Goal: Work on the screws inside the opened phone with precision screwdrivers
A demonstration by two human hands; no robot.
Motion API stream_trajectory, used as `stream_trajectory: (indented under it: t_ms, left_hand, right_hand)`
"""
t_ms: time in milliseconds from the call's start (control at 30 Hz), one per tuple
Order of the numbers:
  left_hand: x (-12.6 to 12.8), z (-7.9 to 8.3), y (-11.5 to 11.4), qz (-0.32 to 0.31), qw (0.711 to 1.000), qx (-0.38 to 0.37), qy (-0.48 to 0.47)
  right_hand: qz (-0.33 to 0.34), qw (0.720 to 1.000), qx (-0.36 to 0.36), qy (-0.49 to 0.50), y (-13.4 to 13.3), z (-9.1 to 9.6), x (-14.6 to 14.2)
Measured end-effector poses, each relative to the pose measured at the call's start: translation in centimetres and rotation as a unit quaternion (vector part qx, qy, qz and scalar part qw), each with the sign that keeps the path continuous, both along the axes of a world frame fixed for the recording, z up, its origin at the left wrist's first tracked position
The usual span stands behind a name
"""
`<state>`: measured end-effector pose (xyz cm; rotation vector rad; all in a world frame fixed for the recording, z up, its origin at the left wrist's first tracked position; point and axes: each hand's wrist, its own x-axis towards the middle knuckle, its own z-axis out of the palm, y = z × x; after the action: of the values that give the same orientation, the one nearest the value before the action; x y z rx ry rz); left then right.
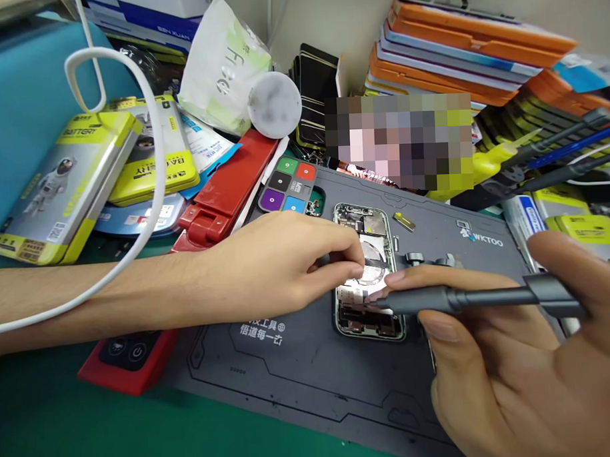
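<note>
Room across the near grey mat [300,382], with white cable [159,153] and red hinged stand [232,191] as leftward obstacles

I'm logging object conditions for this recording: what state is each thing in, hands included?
Phone: opened, inner parts exposed, lying on the gray mat
Left hand: fingertips pinched together over the phone; anything held cannot be told
Right hand: closed around the gray tool
Gray tool: held, its end over the phone's near part
Yellow battery boxes: overlapping, look shut
Orange cases: stacked, look shut
White cable: looped, crossing the left forearm

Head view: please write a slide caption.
Left hand over an opened phone on a dark mat, right hand holding a screwdriver-like tool.
</note>
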<state>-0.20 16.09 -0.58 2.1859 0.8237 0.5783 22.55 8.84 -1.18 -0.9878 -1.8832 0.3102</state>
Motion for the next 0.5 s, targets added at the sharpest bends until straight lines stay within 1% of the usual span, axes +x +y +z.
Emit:
stream_trajectory:
  t_ms: [100, 200, 267, 333, 500]
  left_hand:
    - [0.0, 0.0, 0.2, -0.029, 0.999, -0.019, -0.020]
    - [0.0, 0.0, 0.4, -0.051, 0.997, -0.048, -0.032]
    - [-0.1, 0.0, 0.4, -0.058, 0.995, -0.066, -0.037]
    - [-0.1, 0.0, 0.4, -0.063, 0.994, -0.077, -0.037]
    - [0.0, 0.1, 0.4, -0.071, 0.993, -0.094, -0.028]
  right_hand:
    - [-0.003, 1.000, -0.016, 0.023, 0.3, 0.5, -0.2]
    - [-0.013, 1.000, 0.018, 0.017, 0.8, 1.1, -0.4]
    - [0.001, 0.999, 0.039, 0.019, 0.9, 1.2, -0.4]
    - [0.012, 0.999, 0.041, 0.019, 0.9, 1.1, -0.4]
    - [0.010, 0.999, 0.032, 0.035, 0.6, 0.5, -0.2]
